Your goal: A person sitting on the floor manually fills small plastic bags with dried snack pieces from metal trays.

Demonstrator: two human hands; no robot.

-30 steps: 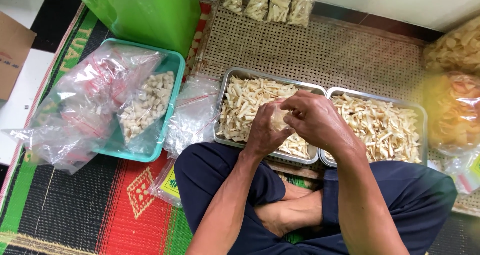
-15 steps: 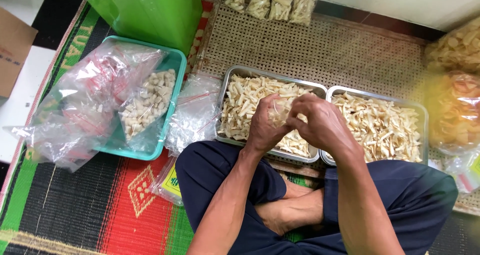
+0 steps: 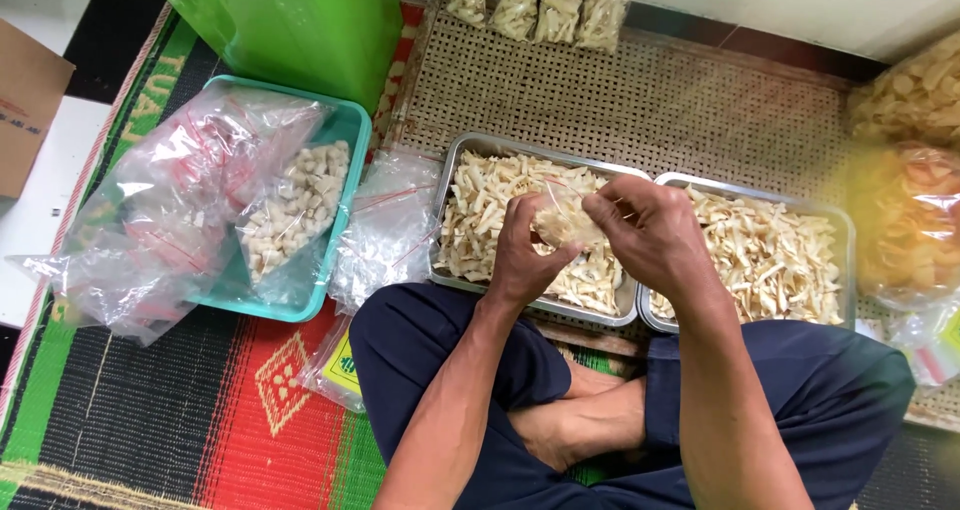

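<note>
Both hands are pinching 1 small clear bag [image 3: 566, 222] of pale snack sticks just above the left metal tray [image 3: 452, 175]: the left hand [image 3: 522, 255] is gripping its bottom, the right hand [image 3: 645, 232] its top. The filling step seems done; sealing calls for pressing the mouth shut.

Right in the middle sits a small clear plastic bag [image 3: 566, 225], stuffed with pale, cream-coloured snack pieces and held up off the floor, pinched between the two hands above the trays. It's plump and rounded, its film glinting a little, with the top edge angled up toward the right hand's side. Just below it, the left metal tray [image 3: 452, 170], a shallow rectangular steel pan, is heaped with the same pale, irregular strips, loose and jumbled. Hard up against it, edge to edge, lies the right metal tray [image 3: 842, 232], same shape, also piled with those light strips.
</note>
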